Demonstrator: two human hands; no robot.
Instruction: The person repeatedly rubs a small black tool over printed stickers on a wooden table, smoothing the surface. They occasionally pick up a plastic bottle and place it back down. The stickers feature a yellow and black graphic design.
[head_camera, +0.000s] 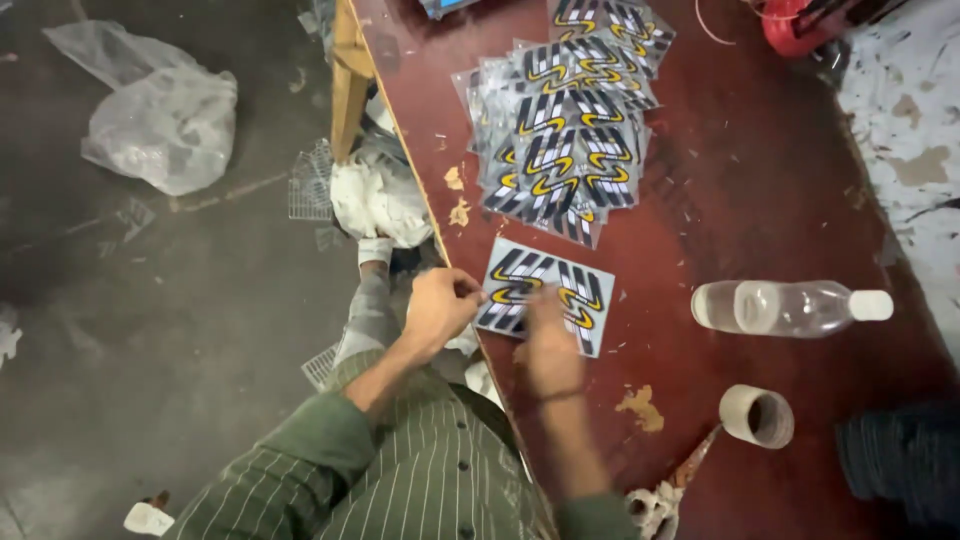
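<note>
1. Left hand comes up from the green striped sleeve, wrist bent, fingertips pinched together right at the left edge of the flat black, white and yellow zigzag-pattern sticker sheet. It looks like it's nipping the sheet's edge or a bit of film there, but I honestly can't tell which.
2. Right hand is blurry, stretched forward with the fingers pointing up the table and lying on the lower middle of that same sheet. Whether it's gripping or just pressing down, can't tell.
3. That one sheet lies alone near the front edge of the dark red wooden table, a bit tilted, just below the big pile.
4. The fanned pile of matching sticker sheets in clear sleeves is overlapped too much to count exactly, easily a dozen or more.
5. One clear plastic bottle with a white cap lies on its side to the right of the hands.
6. One brownish cardboard tape core stands near it, closer to the front.
7. One crumpled clear plastic bag sits on the grey floor, off to the left.
</note>
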